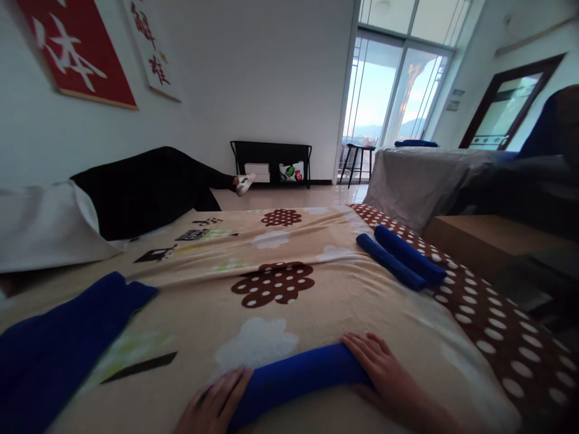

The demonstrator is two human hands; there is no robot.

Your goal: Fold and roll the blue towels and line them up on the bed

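A rolled blue towel [303, 375] lies crosswise on the patterned blanket [344, 301], close in front of me. My left hand [219, 398] is closed over the left end, its fingers laid across the top and its thumb hidden. At the right end my right hand [384, 371] grips the roll, fingers over the far side and thumb on the near side. Farther off to the right, two more rolled blue towels [389, 261] [409, 253] lie side by side. An unrolled blue cloth [67, 337] spreads over the blanket at the left.
At the left sits a person in black [149, 187], one leg stretched toward the far wall, beside a pale sofa arm [45, 226]. A cardboard box [502, 235] and a plastic-covered table [407, 181] stand to the right. A black rack [271, 150] and stool [359, 147] are at the back.
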